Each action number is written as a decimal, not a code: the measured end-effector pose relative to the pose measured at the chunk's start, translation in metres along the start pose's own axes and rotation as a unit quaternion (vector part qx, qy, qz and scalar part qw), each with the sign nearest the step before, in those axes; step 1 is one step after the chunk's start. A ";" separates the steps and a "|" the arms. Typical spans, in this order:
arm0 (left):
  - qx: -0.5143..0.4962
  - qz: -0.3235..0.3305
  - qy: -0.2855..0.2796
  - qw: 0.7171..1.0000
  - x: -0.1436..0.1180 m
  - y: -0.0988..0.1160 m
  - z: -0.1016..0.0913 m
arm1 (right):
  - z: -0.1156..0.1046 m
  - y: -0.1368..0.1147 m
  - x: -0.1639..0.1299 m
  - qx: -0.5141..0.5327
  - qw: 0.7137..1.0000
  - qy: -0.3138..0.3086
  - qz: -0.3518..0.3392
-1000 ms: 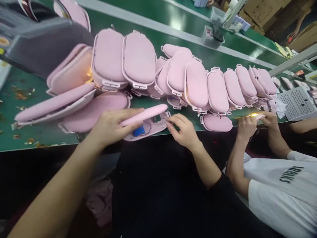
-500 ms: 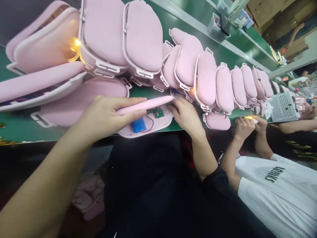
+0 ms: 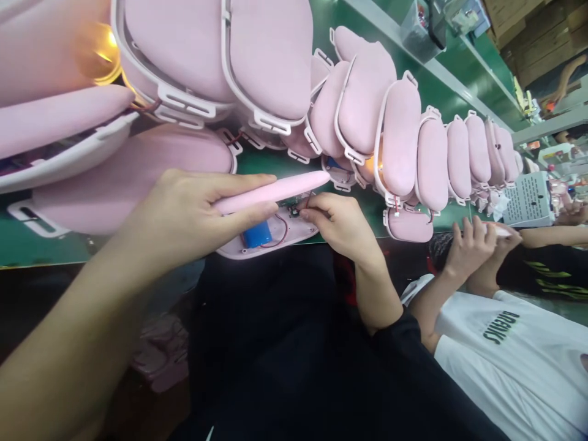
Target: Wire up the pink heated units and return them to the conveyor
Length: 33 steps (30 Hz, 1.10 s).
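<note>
My left hand (image 3: 215,205) grips a pink padded cover (image 3: 280,188), thumb below and fingers above, holding it tilted over an open pink shell (image 3: 234,250). Inside the shell lie a blue battery (image 3: 257,234) with a thin red wire (image 3: 282,233) and a small green circuit board (image 3: 290,209), partly covered by my fingers. At the board's right end, my right hand (image 3: 342,223) is closed in a pinch on a thin dark-red lead (image 3: 309,198). The lead's far end is hidden under the cover.
Pink padded shells (image 3: 362,104) stand in a long row behind my hands on the green bench (image 3: 271,162). One glowing light strip (image 3: 108,58) shows at the left. A co-worker's hands (image 3: 473,245) hold a pale piece at the right. A clear bin (image 3: 420,30) stands behind.
My right hand has moved left from the shell's right rim to the circuit board and now pinches a lead. The left hand keeps the cover raised. The camera view has shifted slightly.
</note>
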<state>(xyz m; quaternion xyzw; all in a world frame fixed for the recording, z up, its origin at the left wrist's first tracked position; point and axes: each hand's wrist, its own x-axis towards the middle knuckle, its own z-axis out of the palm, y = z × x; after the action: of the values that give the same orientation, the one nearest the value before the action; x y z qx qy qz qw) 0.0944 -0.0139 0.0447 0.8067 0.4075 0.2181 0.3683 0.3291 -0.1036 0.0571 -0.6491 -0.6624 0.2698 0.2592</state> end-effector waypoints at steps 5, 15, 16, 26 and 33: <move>-0.019 0.084 0.069 0.994 0.003 -0.009 0.005 | 0.005 0.000 0.005 -0.092 0.995 0.015 -0.037; -0.016 0.184 0.112 0.976 0.005 -0.019 0.009 | 0.014 0.004 0.006 -0.150 0.983 0.063 -0.089; -0.017 0.184 0.113 0.976 0.005 -0.019 0.009 | 0.015 0.006 0.007 -0.144 0.981 0.077 -0.105; -0.035 0.166 0.103 0.980 0.006 -0.022 0.009 | 0.013 0.020 0.014 -0.204 0.957 0.065 -0.196; -0.044 0.139 0.093 0.985 0.007 -0.020 0.008 | 0.008 0.035 0.025 -0.186 0.934 0.069 -0.298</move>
<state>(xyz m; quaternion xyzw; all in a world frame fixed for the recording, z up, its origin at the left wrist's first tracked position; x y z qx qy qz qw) 0.0937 -0.0039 0.0248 0.8146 0.3138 0.3591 0.3301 0.3488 -0.0780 0.0269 -0.4756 -0.8440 0.0067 0.2478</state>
